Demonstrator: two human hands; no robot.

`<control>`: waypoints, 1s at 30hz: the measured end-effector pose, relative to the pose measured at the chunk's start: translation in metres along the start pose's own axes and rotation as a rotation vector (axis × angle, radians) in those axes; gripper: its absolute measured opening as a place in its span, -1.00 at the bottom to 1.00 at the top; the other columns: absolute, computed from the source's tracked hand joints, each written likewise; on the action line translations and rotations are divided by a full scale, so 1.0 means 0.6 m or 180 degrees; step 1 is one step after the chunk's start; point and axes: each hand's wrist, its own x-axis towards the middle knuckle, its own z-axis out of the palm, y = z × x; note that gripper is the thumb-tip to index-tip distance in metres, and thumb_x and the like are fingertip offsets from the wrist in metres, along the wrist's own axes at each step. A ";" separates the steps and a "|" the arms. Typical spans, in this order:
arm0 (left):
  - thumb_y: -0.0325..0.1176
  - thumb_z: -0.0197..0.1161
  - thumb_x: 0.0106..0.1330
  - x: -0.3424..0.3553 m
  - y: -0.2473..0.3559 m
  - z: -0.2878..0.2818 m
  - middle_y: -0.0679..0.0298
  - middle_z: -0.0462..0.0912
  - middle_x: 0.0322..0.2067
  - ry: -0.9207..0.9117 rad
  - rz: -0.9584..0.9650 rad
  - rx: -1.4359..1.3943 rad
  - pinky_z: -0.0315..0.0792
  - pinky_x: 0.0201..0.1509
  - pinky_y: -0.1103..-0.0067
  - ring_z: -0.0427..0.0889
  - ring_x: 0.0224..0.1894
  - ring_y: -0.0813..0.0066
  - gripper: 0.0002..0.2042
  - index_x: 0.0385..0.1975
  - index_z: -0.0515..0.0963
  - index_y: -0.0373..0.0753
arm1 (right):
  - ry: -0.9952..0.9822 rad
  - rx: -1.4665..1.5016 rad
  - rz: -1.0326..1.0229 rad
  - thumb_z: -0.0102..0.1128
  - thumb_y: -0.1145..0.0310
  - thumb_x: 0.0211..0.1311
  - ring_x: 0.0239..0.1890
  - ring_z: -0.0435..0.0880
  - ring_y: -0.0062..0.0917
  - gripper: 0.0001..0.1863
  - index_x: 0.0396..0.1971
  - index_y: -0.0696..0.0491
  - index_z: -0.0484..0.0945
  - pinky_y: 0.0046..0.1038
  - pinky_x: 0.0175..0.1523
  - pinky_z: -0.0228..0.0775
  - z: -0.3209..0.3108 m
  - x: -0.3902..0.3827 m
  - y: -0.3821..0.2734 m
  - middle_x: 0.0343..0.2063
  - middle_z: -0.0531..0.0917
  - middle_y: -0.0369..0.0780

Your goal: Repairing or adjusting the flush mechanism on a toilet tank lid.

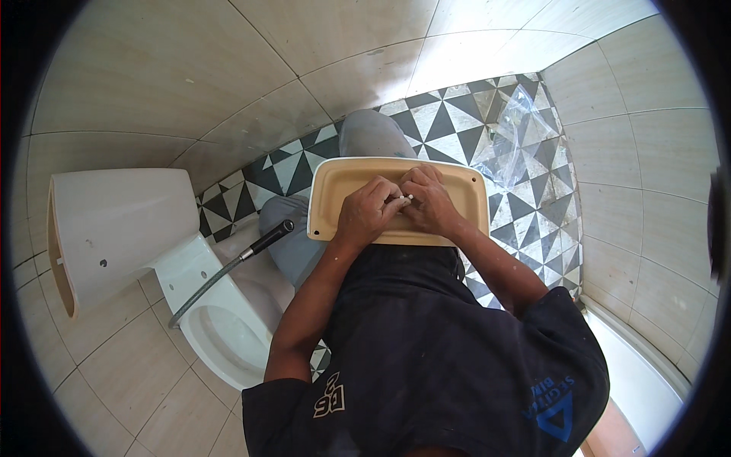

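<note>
Two hands, left hand point(367, 213) and right hand point(431, 204), pinch a small white fitting point(405, 199) over the upturned cistern lid point(335, 199); best kept centred, away from the lid's edges.

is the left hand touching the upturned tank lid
Touching: the head view shows the left hand resting inside the upturned tank lid, beside the right hand.

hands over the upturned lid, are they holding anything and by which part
Both hands, left and right, pinch a small white part between their fingertips, one at each end, over the upturned cistern lid on the lap.
</note>
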 end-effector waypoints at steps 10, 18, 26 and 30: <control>-0.37 0.50 0.33 0.004 -0.004 0.002 0.17 0.68 -0.31 -0.0022 -0.0196 -0.0095 0.58 -0.23 0.27 0.73 -0.30 0.09 -0.82 -0.28 0.60 -0.25 | 0.0104 0.0033 -0.0018 0.58 0.27 0.03 0.01 0.54 -0.14 -0.70 -0.37 0.03 0.59 -0.11 0.23 0.33 -0.004 0.007 -0.007 -0.24 0.56 -0.17; -0.36 0.50 0.34 0.005 -0.003 0.000 0.15 0.69 -0.29 -0.0045 -0.0271 -0.0209 0.58 -0.21 0.28 0.74 -0.29 0.08 -0.82 -0.27 0.62 -0.27 | -0.0250 -0.0150 0.0404 0.56 0.28 0.07 0.08 0.56 -0.15 -0.73 -0.31 0.05 0.65 -0.11 0.32 0.32 -0.003 0.003 -0.001 -0.16 0.62 -0.17; -0.35 0.50 0.33 0.008 -0.003 0.002 0.13 0.69 -0.30 -0.0016 -0.0338 -0.0198 0.58 -0.19 0.25 0.73 -0.26 0.05 -0.81 -0.27 0.62 -0.28 | -0.0257 -0.0085 0.0317 0.53 0.27 0.11 0.07 0.56 -0.14 -0.72 -0.28 0.05 0.64 -0.11 0.31 0.31 -0.002 0.004 0.005 -0.17 0.61 -0.15; -0.35 0.50 0.33 0.009 -0.005 0.002 0.13 0.69 -0.31 -0.0001 -0.0265 -0.0190 0.57 -0.20 0.26 0.72 -0.27 0.04 -0.82 -0.27 0.62 -0.27 | -0.0123 -0.0140 0.0218 0.54 0.27 0.11 0.07 0.56 -0.16 -0.72 -0.26 0.04 0.66 -0.11 0.32 0.30 -0.001 0.007 -0.003 -0.17 0.62 -0.17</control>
